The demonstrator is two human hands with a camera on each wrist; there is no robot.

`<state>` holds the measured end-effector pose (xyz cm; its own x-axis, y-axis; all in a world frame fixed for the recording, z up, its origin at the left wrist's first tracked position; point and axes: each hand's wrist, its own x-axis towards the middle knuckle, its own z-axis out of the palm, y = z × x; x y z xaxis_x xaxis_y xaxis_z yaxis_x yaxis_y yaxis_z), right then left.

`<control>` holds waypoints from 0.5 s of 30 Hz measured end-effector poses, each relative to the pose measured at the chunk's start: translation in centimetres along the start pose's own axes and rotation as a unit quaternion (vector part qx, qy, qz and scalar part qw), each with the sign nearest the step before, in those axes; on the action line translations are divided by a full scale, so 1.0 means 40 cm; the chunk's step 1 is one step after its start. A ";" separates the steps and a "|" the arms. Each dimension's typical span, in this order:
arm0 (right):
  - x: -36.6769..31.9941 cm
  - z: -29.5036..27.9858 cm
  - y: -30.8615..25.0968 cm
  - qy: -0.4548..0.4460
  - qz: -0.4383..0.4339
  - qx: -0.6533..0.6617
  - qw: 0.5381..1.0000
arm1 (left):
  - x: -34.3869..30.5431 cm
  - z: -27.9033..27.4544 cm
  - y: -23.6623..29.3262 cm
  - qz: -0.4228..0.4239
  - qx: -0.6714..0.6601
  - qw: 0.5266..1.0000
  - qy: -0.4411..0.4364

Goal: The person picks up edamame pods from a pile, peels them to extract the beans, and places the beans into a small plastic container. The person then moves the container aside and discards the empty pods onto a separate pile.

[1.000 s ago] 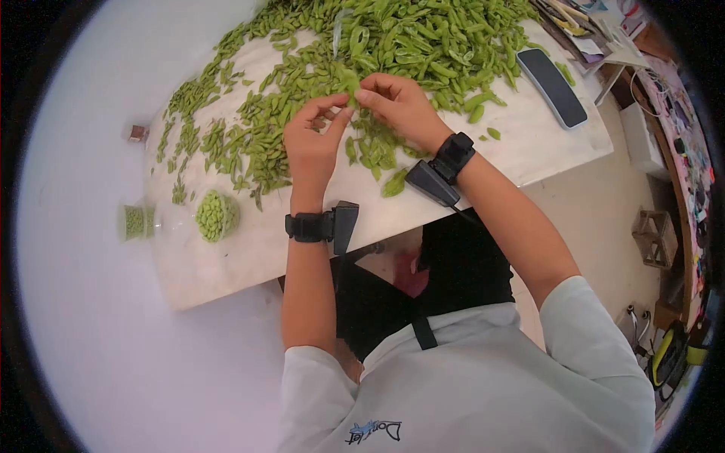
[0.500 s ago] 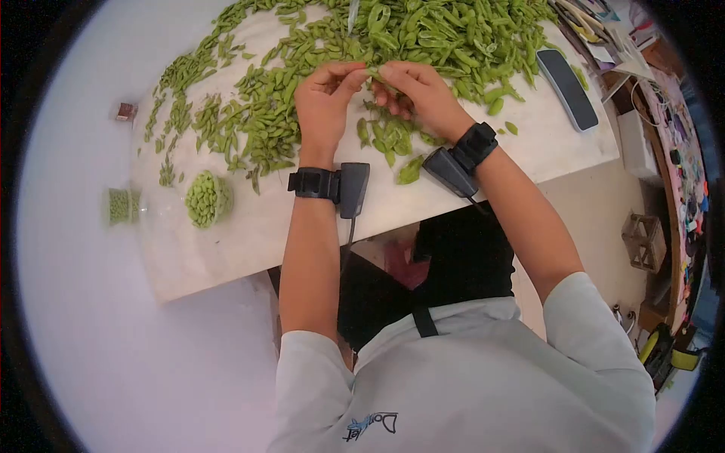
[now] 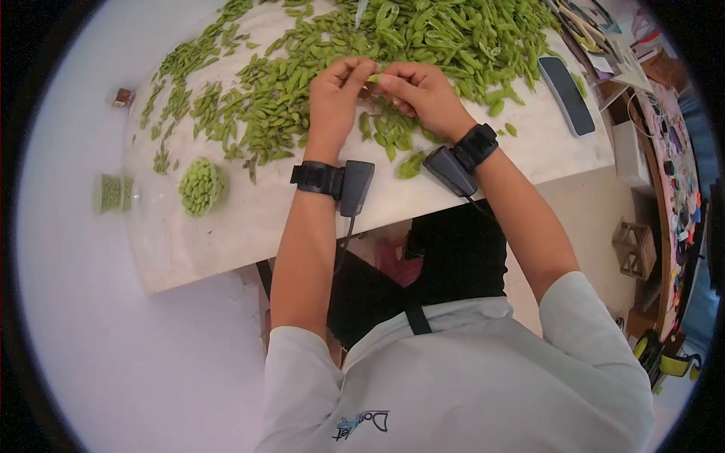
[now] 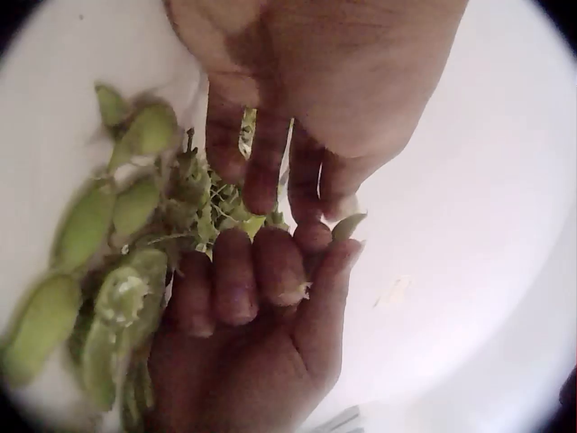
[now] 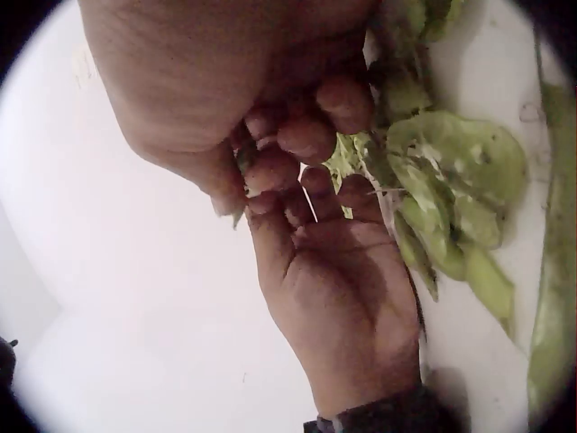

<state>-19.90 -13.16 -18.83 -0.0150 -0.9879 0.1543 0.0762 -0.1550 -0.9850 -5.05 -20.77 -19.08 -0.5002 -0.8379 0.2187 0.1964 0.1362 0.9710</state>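
Note:
Fingertips of my left hand [image 3: 334, 102] and right hand [image 3: 434, 98] meet over the near side of the pod heap, pinching a green soybean pod [image 3: 374, 78] between them. Only a small end of the pod [image 4: 348, 225] shows in the left wrist view, at the right thumb tip; the fingers hide the rest. In that view the right hand's fingers [image 4: 236, 293] are curled. Below the hands, a few broad, flat pods [image 3: 393, 132] lie on the pale table [image 3: 249, 226]. The left hand is nearest to a mass of smaller pods [image 3: 264, 113].
A clear tub of shelled beans [image 3: 202, 187] stands at the table's left, with another tub [image 3: 113, 193] beyond it. Larger pods [image 3: 453, 34] are heaped at the back. A phone [image 3: 568, 97] lies at the right, near assorted tools [image 3: 585, 30].
Both hands have shifted slightly away from the body, still together. The pod, shown broad and upright a second ago, is now mostly covered by the fingers.

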 end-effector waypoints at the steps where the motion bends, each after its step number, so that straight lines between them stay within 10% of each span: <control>1: 0.003 0.001 -0.003 0.014 -0.004 0.007 1.000 | 0.002 -0.003 0.005 0.005 -0.022 1.000 0.011; 15: 0.003 0.004 -0.005 0.066 -0.030 -0.022 0.997 | -0.012 -0.003 0.011 0.024 0.013 0.999 -0.045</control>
<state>-19.77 -13.27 -18.60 -0.1493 -0.9674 0.2044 0.0275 -0.2107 -0.9772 -4.61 -20.39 -18.77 -0.5638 -0.7796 0.2726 0.2010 0.1906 0.9609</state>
